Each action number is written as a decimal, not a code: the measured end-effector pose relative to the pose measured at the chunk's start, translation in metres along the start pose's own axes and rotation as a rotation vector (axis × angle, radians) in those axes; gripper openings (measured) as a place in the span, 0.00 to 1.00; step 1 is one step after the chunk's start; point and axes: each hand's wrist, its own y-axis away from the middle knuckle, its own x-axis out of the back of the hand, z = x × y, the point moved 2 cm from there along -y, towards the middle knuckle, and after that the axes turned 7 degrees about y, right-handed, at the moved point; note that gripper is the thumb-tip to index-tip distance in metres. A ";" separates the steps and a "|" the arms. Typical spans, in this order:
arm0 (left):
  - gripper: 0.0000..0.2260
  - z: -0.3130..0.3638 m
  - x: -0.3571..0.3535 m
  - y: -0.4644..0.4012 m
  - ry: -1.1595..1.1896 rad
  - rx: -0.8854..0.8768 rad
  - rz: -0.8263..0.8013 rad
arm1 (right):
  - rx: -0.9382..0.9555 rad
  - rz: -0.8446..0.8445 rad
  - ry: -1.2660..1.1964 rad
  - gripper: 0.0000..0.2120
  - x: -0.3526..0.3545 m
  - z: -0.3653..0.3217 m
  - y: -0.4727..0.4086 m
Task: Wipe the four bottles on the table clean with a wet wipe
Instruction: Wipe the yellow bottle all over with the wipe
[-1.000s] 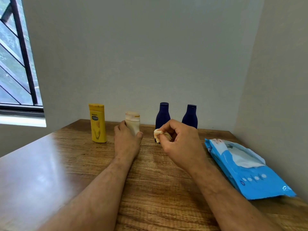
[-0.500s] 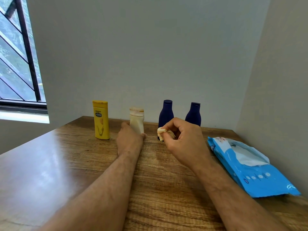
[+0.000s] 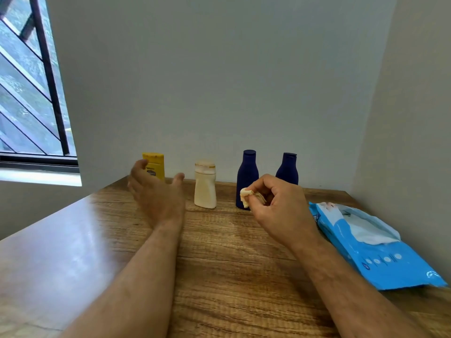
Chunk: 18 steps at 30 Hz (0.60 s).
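His left hand [image 3: 156,193] hangs open before the yellow bottle [image 3: 154,165], seemingly not touching; the right hand [image 3: 280,206] pinches a crumpled wipe [image 3: 245,196].

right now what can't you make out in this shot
- Yellow bottle, head view: lower half hidden behind the open left hand; label print too small to read.
- Left dark blue bottle: base corner covered by the wipe pinched in the right hand.
- Right dark blue bottle: bottom hidden by that hand.
- Wipes pack: print too small.

Barred window [image 3: 31,81] left; grey walls [image 3: 219,81].
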 end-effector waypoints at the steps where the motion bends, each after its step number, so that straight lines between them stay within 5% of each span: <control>1: 0.38 -0.008 0.001 -0.006 -0.010 0.043 -0.010 | 0.001 0.001 -0.006 0.09 0.000 0.000 0.000; 7: 0.50 -0.047 -0.004 -0.026 -0.009 0.315 -0.103 | 0.015 -0.015 -0.002 0.09 -0.001 -0.001 0.001; 11: 0.39 -0.051 -0.008 -0.027 -0.049 0.421 -0.111 | 0.022 -0.016 -0.006 0.08 -0.003 0.000 0.000; 14: 0.29 -0.041 -0.004 -0.023 -0.045 0.394 -0.097 | 0.023 -0.017 -0.001 0.07 -0.004 0.001 0.000; 18: 0.29 0.004 -0.001 -0.014 0.191 0.194 -0.137 | 0.031 0.058 -0.010 0.06 -0.002 0.000 0.000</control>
